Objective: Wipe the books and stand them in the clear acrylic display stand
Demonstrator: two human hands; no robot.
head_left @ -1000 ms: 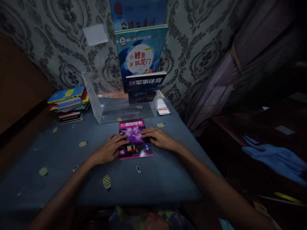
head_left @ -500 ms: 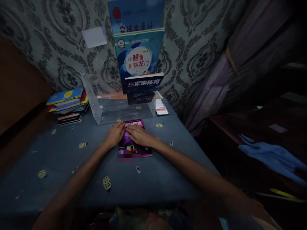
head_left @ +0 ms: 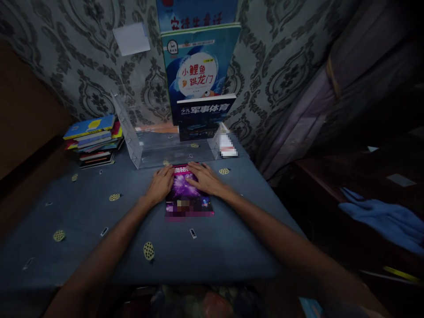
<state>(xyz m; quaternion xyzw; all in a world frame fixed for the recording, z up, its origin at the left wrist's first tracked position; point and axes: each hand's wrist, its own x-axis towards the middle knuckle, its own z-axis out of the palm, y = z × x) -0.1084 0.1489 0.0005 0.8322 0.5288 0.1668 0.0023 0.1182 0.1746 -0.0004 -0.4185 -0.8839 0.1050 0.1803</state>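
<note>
A purple and black book (head_left: 183, 187) with a pink border lies flat on the blue tablecloth (head_left: 126, 247). My left hand (head_left: 161, 183) rests along the book's left edge, its fingers stretched toward the top corner. On the book's upper right part lies my right hand (head_left: 206, 178), open, with the fingers apart. Just behind the book stands a clear acrylic stand (head_left: 131, 139). Upright in it are a dark navy book (head_left: 205, 117), a teal book with a fish (head_left: 197, 66) and a blue book (head_left: 198, 15) at the back.
A pile of books (head_left: 94, 137) sits at the table's left rear. A small white box, partly blurred (head_left: 228, 145), stands right of the stand. Paper (head_left: 132, 39) is on the patterned wall. Right of the table are a curtain (head_left: 294, 115) and blue cloth (head_left: 380, 218).
My right hand has slid right, away from my left hand, uncovering more of the book's cover. My left hand stays at the left edge. The view has shifted slightly.
</note>
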